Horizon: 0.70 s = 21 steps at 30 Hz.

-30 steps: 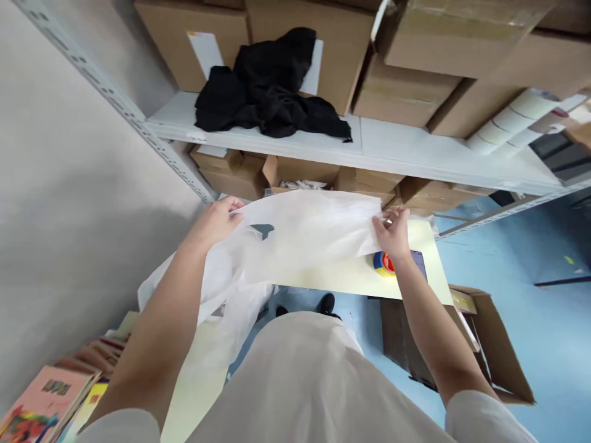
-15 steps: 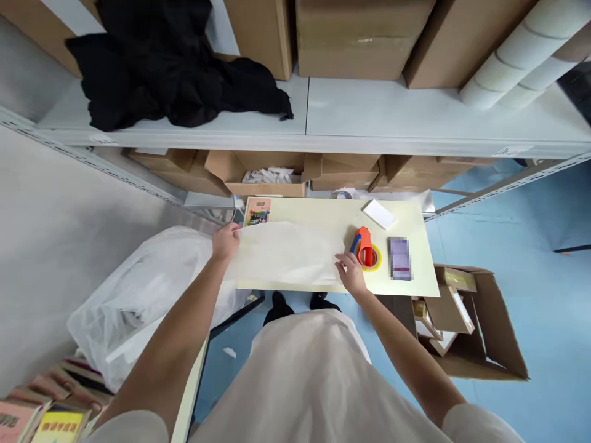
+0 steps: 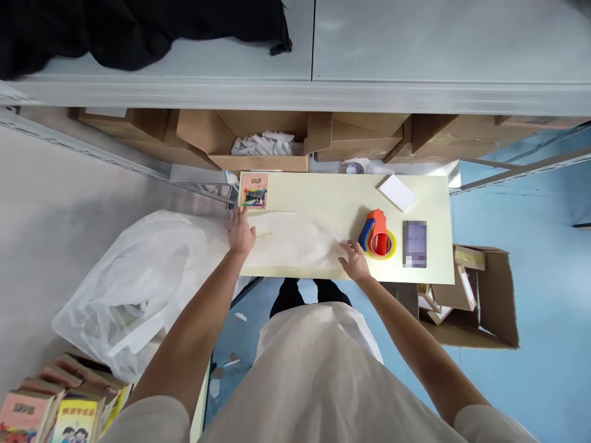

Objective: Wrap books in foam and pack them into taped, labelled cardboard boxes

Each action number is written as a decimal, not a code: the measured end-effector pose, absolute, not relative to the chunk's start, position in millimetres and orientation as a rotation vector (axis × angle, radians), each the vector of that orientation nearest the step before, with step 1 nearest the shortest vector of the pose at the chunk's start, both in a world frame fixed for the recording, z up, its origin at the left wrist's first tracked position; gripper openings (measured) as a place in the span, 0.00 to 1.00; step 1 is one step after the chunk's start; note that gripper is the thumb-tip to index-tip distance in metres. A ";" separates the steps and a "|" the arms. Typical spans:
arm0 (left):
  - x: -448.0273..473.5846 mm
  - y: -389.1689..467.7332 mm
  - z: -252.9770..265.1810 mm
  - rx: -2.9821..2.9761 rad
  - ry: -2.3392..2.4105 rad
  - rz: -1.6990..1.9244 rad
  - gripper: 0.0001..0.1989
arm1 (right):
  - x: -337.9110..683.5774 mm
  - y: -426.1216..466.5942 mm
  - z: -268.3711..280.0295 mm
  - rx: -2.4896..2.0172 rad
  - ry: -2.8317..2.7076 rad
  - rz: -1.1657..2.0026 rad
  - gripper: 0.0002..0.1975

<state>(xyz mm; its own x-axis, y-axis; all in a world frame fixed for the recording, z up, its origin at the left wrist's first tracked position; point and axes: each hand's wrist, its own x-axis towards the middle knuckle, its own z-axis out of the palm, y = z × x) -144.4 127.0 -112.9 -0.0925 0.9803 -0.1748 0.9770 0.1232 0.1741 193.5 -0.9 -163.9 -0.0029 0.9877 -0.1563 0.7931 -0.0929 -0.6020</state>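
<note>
A thin white sheet lies lengthwise on the pale yellow table, its right end slightly creased. Over its left end, my left hand rests with the fingers spread. My right hand is at the sheet's right end, fingers loosely bent and apart, touching its edge. Just right of that hand is a red and blue tape dispenser with a yellow-edged roll. A pink booklet lies beyond my left hand. At the table's right are a white card or small box and a pixelated purple item.
Behind the table, a shelf holds black cloth above and open cardboard boxes below. A translucent plastic bag bulges at left, near stacked books. A carton with boxes stands at right.
My left hand has let go of the sheet's corner and moved onto the sheet, fingers spread. The sheet now lies flatter on the table. The view has tilted down and closer.
</note>
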 end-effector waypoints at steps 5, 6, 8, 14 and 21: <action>-119.7 94.0 -124.3 2.276 1.639 -0.099 0.34 | 178.4 -1.6 -159.8 -2.009 -1.892 0.656 0.25; -117.6 86.4 -129.1 2.309 1.516 -0.143 0.35 | 174.4 -0.9 -160.0 -1.997 -1.921 0.687 0.25; -117.5 73.1 -140.2 2.318 1.379 -0.215 0.36 | 166.3 0.8 -162.2 -2.002 -1.961 0.754 0.27; -136.2 53.2 -165.3 2.276 1.374 -0.249 0.39 | 151.4 3.5 -170.5 -2.104 -2.005 0.793 0.31; -147.8 47.7 -166.8 2.273 1.323 -0.251 0.40 | 148.5 6.6 -156.2 -2.260 -2.220 0.766 0.30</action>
<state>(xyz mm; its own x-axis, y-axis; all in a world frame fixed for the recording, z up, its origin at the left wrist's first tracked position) -147.8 47.7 -166.8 0.5120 0.7638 -0.3930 0.8546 -0.4069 0.3226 148.5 6.6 -156.2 -0.0350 0.9138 -0.4047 0.9689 -0.0682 -0.2379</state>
